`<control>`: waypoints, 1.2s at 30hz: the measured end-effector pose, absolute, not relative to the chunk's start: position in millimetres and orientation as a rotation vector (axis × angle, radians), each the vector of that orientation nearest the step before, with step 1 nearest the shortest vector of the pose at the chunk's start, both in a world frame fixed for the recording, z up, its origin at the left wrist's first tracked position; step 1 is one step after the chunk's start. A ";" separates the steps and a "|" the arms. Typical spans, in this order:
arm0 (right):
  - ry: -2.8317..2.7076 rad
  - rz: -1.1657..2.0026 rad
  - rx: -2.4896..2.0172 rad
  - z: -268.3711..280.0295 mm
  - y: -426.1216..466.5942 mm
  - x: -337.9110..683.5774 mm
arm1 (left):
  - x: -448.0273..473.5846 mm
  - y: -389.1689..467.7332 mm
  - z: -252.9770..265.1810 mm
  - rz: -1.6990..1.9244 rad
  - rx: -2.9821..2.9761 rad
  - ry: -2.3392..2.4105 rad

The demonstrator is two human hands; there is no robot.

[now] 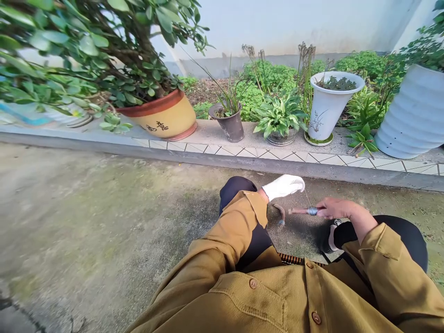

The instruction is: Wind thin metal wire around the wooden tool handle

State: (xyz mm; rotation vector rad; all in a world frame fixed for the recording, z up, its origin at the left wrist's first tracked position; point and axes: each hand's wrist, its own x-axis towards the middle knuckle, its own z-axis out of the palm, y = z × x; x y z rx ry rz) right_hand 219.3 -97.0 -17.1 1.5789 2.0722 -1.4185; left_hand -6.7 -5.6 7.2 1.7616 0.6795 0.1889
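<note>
My left hand, in a white glove, is closed in a pinch above the ground between my knees. A thin thread or wire runs from its fingertips down to a bluish-grey winding around a brown stick. My bare right hand is wrapped round that stick, which points left; its far end is hidden in the fist. Below my left hand lies a curved brown piece on the concrete, with a similar bluish winding at its lower end.
A tiled ledge crosses ahead with a large yellow planter, a small dark pot, a white flared pot and a ribbed white planter. My shoe rests right of the curved piece.
</note>
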 end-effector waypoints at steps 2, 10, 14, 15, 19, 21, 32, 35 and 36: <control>2.049 -1.785 1.385 -8.2 -101.4 218.9 | -5.9 -1.5 1.4 0.245 1.810 0.708; 2.220 -2.248 2.461 -7.0 -91.3 250.7 | 3.3 -6.2 -31.7 0.056 1.813 0.558; 2.023 -1.620 2.810 -29.3 -79.7 256.1 | 3.4 -13.2 -25.6 -0.032 1.749 0.411; 1.985 -1.341 2.806 -33.6 -77.9 255.6 | 2.7 -13.0 -22.7 -0.017 1.733 0.409; 2.003 -0.807 2.362 -38.7 -78.9 240.3 | -0.2 -7.3 -16.6 0.033 1.714 0.419; 2.086 -0.983 2.011 -33.6 -84.3 227.5 | -0.9 -4.3 -18.1 0.073 1.687 0.448; 2.203 -2.418 2.318 -7.2 -91.8 243.2 | 3.3 -3.8 -36.6 0.183 1.599 0.495; 2.043 -2.218 2.685 -22.5 -80.3 244.7 | 5.0 -11.2 -33.9 -0.003 1.618 0.455; 1.994 -1.987 2.781 -27.6 -77.1 244.4 | 5.2 -13.5 -31.6 -0.051 1.619 0.450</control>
